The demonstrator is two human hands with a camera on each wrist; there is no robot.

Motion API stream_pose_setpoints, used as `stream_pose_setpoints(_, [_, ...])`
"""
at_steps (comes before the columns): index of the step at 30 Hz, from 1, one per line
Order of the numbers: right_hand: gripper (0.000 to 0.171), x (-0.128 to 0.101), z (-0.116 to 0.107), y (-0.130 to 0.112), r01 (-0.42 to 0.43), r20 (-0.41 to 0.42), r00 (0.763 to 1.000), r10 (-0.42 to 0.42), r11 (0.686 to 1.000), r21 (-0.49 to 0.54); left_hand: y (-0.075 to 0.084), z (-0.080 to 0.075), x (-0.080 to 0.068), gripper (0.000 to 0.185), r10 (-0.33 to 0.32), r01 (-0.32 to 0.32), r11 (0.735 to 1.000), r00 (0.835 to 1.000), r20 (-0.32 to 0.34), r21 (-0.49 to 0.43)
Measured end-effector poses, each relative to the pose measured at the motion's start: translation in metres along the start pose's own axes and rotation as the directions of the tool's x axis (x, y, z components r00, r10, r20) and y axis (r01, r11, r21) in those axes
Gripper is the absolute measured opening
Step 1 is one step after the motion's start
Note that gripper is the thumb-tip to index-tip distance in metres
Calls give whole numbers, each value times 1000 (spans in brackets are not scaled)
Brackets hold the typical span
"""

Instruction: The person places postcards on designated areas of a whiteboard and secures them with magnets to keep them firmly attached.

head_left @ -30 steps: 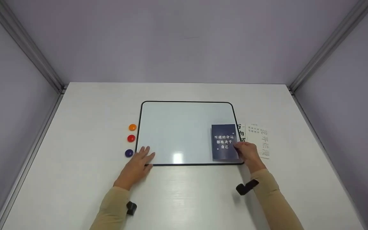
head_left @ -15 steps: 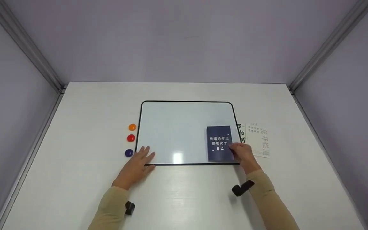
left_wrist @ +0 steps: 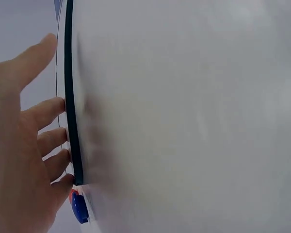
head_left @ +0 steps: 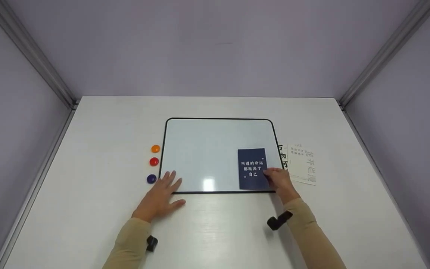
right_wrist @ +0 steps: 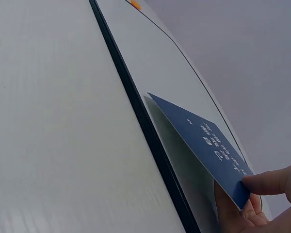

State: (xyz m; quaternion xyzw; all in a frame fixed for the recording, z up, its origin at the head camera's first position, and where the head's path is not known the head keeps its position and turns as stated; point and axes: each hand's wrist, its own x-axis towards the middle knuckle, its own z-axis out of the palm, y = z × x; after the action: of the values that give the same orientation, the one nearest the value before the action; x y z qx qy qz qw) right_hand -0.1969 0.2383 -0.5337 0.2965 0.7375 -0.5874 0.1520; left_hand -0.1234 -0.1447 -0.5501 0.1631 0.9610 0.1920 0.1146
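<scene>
My right hand [head_left: 280, 183] pinches the right edge of a dark blue card [head_left: 250, 157] with white Chinese lettering. In the right wrist view the thumb lies on top of the card [right_wrist: 203, 145] and the fingers are beneath it, its gripped side lifted at a slant over the board. A whiteboard [head_left: 207, 149] with a thin black rim lies flat on the table. At its near left corner my left hand [head_left: 159, 198] rests with fingers spread and straight, fingertips at the rim. The thumb points away from the others.
Left of the board sit an orange round magnet [head_left: 155, 148], a red one [head_left: 154, 161] and a dark blue one [head_left: 151, 179]. Pale cards [head_left: 301, 164] with Chinese lettering lie just right of the board. Purple-grey walls [head_left: 215, 48] enclose the white table [head_left: 207, 231].
My right hand has carried the blue card leftward and slightly nearer across the board. The left hand stays in place, its thumb now spread farther from the board's edge.
</scene>
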Motion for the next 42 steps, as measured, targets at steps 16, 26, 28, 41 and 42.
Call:
stream_pose_setpoints(16, [33, -2, 9, 1, 0, -34, 999, -1, 1000, -13, 2, 0, -1, 72, -4, 4, 1000, 1000, -2, -19])
stream_pose_setpoints(26, [27, -2, 14, 1, 76, -76, 994, -84, 992, -105, 0, 0, -1, 73, 11, -11, 999, 1000, -12, -36])
stream_pose_setpoints(28, [29, -3, 16, 1, 91, -86, 991, -102, 989, -119, 0, 0, -1, 73, 9, -9, 999, 1000, -9, -34])
stream_pose_setpoints(41, [19, -5, 19, -1, 215, -165, 942, -294, 901, -376, 1, 1, 0, 73, -10, 10, 1000, 1000, -4, -22])
stream_pose_setpoints(42, [19, -5, 19, 0, 224, -166, 938, -305, 896, -384, 1, 1, 0, 74, -10, 9, 1000, 1000, -4, -23])
